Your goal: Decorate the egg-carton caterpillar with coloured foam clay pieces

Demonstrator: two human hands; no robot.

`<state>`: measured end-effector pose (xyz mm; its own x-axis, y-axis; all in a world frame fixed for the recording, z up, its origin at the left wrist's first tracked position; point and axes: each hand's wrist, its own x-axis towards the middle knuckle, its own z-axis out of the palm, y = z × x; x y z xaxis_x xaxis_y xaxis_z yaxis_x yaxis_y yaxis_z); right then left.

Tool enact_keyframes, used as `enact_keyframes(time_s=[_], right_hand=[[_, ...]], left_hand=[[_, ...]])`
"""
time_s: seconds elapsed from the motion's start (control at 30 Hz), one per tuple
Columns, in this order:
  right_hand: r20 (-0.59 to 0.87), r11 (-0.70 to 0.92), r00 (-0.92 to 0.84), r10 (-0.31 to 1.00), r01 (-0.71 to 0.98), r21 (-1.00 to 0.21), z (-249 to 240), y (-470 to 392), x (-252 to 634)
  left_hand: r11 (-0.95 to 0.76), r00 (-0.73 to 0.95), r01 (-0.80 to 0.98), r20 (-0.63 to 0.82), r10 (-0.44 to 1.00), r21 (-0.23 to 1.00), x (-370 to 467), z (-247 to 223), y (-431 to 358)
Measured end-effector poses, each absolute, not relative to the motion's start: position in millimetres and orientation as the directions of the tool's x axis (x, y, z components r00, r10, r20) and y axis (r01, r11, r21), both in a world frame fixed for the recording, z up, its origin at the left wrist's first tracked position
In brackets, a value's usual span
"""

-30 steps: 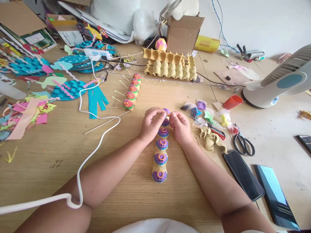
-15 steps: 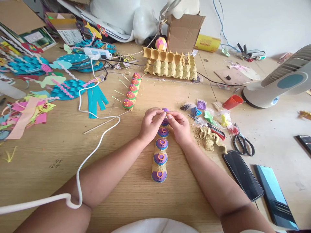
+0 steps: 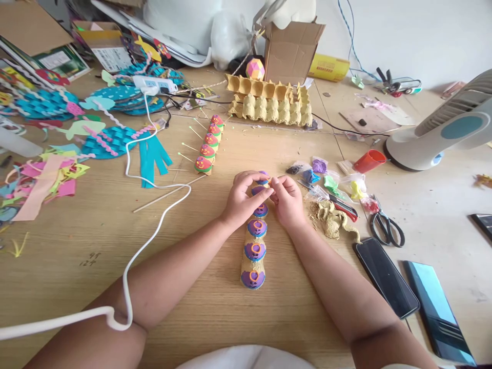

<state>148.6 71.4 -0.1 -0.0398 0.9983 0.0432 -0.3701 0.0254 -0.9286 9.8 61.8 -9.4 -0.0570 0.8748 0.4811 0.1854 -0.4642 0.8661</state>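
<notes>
- My right hand [image 3: 287, 201] pinches a tiny orange bit [image 3: 269, 181] between thumb and finger; it is so small that only the tips fit on it, and they hide most of its shape.
- My left hand [image 3: 244, 199] is loosely curved, thumb and finger a bit apart; its tips come right up beside the orange bit, maybe so they can help with such a little thing.
- The purple bumpy strip [image 3: 256, 251] lies on the table [image 3: 192, 297], under my fingertips and back toward me between my arms; I think it sits there so both hands can get to it.
- Orange loops [image 3: 251, 275] show on the bumps nearer to me; my fingers partly cover the far bumps, so I cannot tell what is on them.
- Past my left hand stands a red and green bumpy strip [image 3: 207, 150]; it seems set aside, well out of the way.
- Just right of my grip are little clay bags [image 3: 319, 165] and a red cutter [image 3: 344, 207]; scissors [image 3: 387, 228] lie farther right; they are likely there for easy reach.
</notes>
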Motion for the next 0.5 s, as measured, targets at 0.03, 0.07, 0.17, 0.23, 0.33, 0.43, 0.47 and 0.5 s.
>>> enact_keyframes(time_s=[0.03, 0.07, 0.17, 0.23, 0.33, 0.43, 0.47, 0.5], right_hand=[[0.048, 0.030, -0.042, 0.998, -0.358, -0.933, -0.1, 71.4, 148.6], [0.057, 0.039, -0.043, 0.997, -0.345, -0.938, -0.1, 71.2, 148.4], [0.085, 0.064, -0.055, 0.995, -0.308, -0.949, 0.0, 70.4, 148.1], [0.098, 0.076, -0.064, 0.993, -0.284, -0.956, 0.1, 69.5, 148.0], [0.123, 0.096, -0.081, 0.989, -0.273, -0.957, 0.7, 68.6, 147.9], [0.127, 0.089, -0.112, 0.986, -0.298, -0.950, 1.8, 68.5, 147.7], [0.120, 0.078, -0.121, 0.985, -0.303, -0.950, 2.2, 68.6, 147.7], [0.110, 0.067, -0.128, 0.986, -0.304, -0.950, 2.5, 68.8, 147.6]], left_hand=[[-0.469, -0.057, 0.194, 0.487, 0.872, 0.862, 9.7, -10.0, 62.2], [-0.471, -0.061, 0.199, 0.490, 0.870, 0.860, 9.7, -10.5, 62.7], [-0.460, -0.081, 0.193, 0.481, 0.873, 0.867, 9.5, -11.5, 64.5], [-0.446, -0.099, 0.171, 0.466, 0.879, 0.879, 9.4, -12.3, 65.9], [-0.419, -0.107, 0.103, 0.429, 0.897, 0.902, 9.2, -15.1, 68.2], [-0.382, -0.116, 0.036, 0.383, 0.916, 0.924, 9.3, -18.6, 69.5], [-0.374, -0.115, 0.022, 0.374, 0.920, 0.927, 9.4, -19.3, 69.4], [-0.369, -0.113, 0.010, 0.368, 0.923, 0.929, 9.7, -19.6, 69.1]])
